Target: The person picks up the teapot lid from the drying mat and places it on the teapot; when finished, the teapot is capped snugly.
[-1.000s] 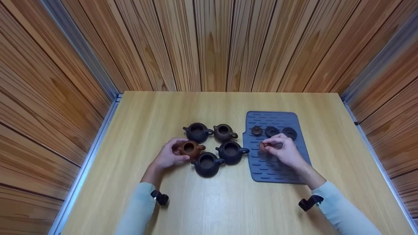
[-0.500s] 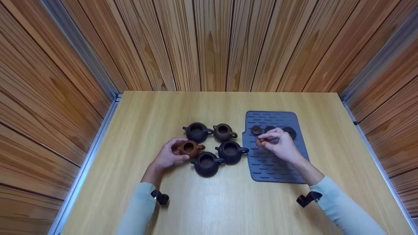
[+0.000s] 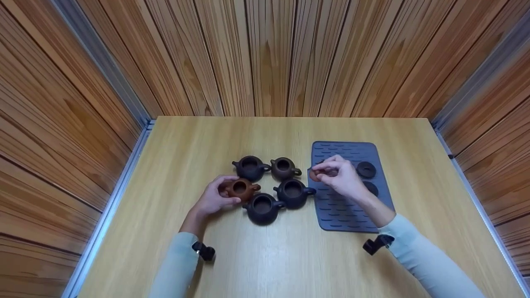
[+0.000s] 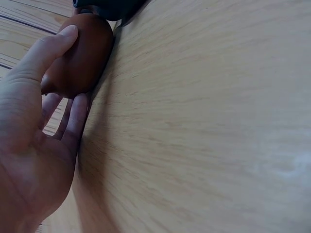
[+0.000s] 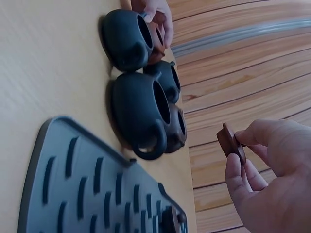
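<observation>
Five pots (image 3: pixel 293 194) have no lids yet, the left hand (image 3: pixel 215 196) holds the orange pot (image 3: pixel 241 190), the right hand (image 3: pixel 343 179) has fingers pinching one lid (image 5: pixel 233 144), and dark lids (image 3: pixel 366 170) lie on the mat (image 3: pixel 339 213)

The right hand (image 5: pixel 279 187) is pinching a small, round, brown lid (image 5: pixel 227 141) apart from the grey ridged mat (image 5: pixel 92 187); round black teapots (image 5: pixel 133 104) are standing beside the mat.

Light wood table (image 3: pixel 265 260); reddish-brown teapot (image 3: pixel 246 193), four darker teapots (image 3: pixel 293 200) clustered; grey mat (image 3: pixel 339 213) at right
</observation>
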A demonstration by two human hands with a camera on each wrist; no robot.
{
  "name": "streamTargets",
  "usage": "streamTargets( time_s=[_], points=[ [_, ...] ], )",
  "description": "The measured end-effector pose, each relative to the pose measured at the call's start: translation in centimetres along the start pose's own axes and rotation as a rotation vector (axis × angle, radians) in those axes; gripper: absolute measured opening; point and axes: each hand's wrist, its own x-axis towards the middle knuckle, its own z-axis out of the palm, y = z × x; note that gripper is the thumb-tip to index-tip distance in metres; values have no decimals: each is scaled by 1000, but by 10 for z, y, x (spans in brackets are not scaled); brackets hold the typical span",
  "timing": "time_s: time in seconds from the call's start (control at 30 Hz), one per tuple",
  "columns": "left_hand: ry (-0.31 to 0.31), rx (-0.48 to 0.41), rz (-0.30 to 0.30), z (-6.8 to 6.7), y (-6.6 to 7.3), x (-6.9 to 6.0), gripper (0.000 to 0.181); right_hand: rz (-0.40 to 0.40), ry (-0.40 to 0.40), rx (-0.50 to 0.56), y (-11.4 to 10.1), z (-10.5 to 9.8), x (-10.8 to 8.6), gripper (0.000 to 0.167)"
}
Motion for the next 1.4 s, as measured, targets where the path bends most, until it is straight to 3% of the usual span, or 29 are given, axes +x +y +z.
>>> streamTargets(
  time_s=[0.03, 0.17, 0.2, 0.23, 0.27, 0.33, 0.4, 0.43, 0.47, 0.63, 0.73, 1.0, 1.4],
  points=[
    [-2, -8, 13, 0, -4, 1, 67, -4, -1, 3, -1, 2, 1, 21],
    [-14, -36, 68, -6, -45, 16, 70, -20, -7, 22, -5, 10, 5, 21],
    [-16, -33, 49, -5, -42, 15, 70, -26, -11, 28, -7, 12, 7, 22],
    [-15, -32, 44, -6, -49, 19, 70, -30, -15, 36, -8, 15, 8, 22],
    [-14, -27, 31, -6, -47, 18, 70, -34, -16, 47, -10, 18, 9, 23],
    [-12, -7, -8, -4, -28, 12, 70, -54, -19, 54, -14, 23, 13, 23],
    [-6, 6, -13, -1, -8, 5, 69, -75, -20, 54, -17, 30, 16, 22],
    [-5, 1, 2, -1, -9, 5, 68, -85, -20, 55, -19, 33, 18, 22],
    [-3, 5, 17, -1, -1, 2, 68, -94, -23, 59, -21, 36, 19, 22],
    [-6, -16, 127, -2, -12, 3, 64, -98, -36, 75, -28, 51, 25, 23],
    [-7, -17, 133, -2, -12, 3, 64, -101, -27, 72, -34, 59, 27, 23],
    [4, 28, -36, 0, 3, -1, 67, -128, -72, 120, -53, 77, 35, 23],
    [10, 59, -81, 0, 6, 0, 65, -117, -101, 130, -75, 100, 49, 24]
  ],
)
